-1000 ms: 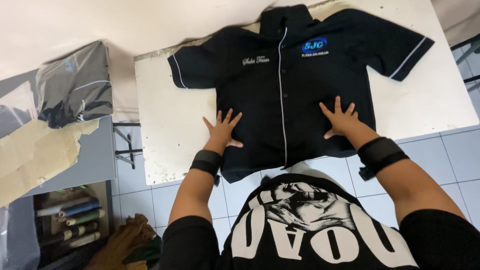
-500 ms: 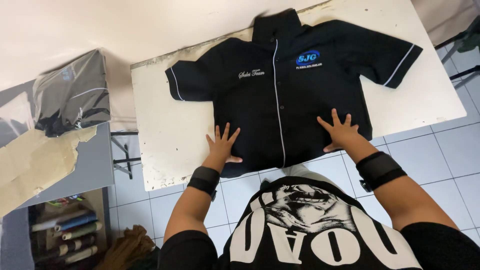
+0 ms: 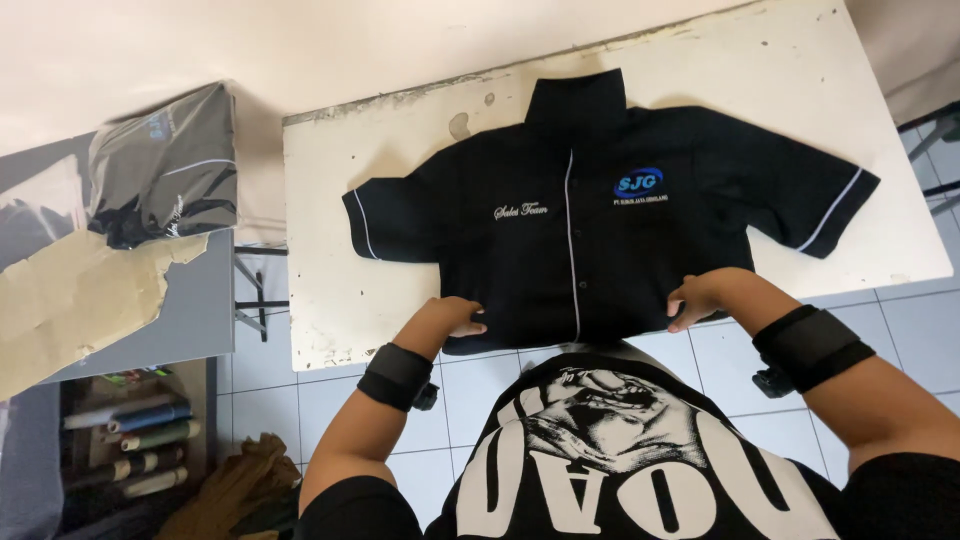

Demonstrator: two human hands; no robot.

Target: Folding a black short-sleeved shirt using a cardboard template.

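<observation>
A: Where do we have the black short-sleeved shirt with white piping?

B: Flat and face up on the worn white tabletop, collar away from us, sleeves spread to either side. The hem hangs just over the near edge.

A: And our hands?

B: Our left hand is curled closed on the hem at the left corner, and our right hand is pinched closed on the hem at the right corner. Both wear black wrist straps.

A: How will it handle, do we think?

B: Light and limp, we judge: thin cloth that sags and creases wherever it is unsupported. The hem corners, shoulders or side seams look like the best holds.

A: Anything nearby?

B: A bagged dark garment and torn brown cardboard on the grey side table, well apart from the shirt.
</observation>
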